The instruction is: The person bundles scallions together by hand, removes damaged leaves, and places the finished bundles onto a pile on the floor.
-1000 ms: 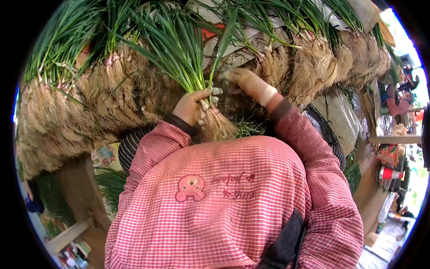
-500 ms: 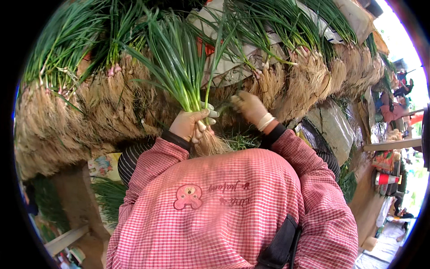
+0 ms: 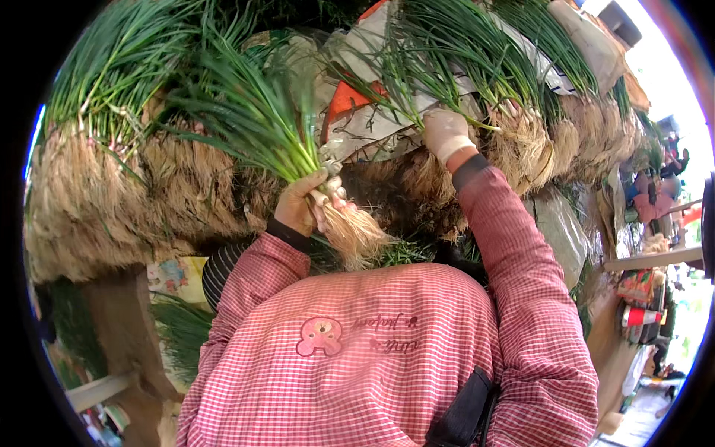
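Observation:
My gloved left hand [image 3: 298,201] is closed round a bunch of spring onions [image 3: 302,153] at the bulb end. Its green leaves fan up and to the left, while the pale bulbs and stringy tan roots [image 3: 356,235] hang toward my chest. Over to the right, my gloved right hand [image 3: 447,134] is closed at the base of some spring onions [image 3: 406,100] lying on the pile; its fingertips are partly hidden. Those onions rest on pale sheeting [image 3: 372,132] with an orange-red patch [image 3: 346,100].
Large heaps of spring onions with matted roots [image 3: 97,201] line the far side from left to right. A clear plastic sheet [image 3: 558,223] lies right of my right arm. Loose green leaves [image 3: 406,253] are under the held bunch. A wooden beam [image 3: 655,258] stands at far right, near another person [image 3: 655,197].
My right hand has reached away and to the right, onto the onions on the pile. The bunch in my left hand has tilted, its leaves leaning further left.

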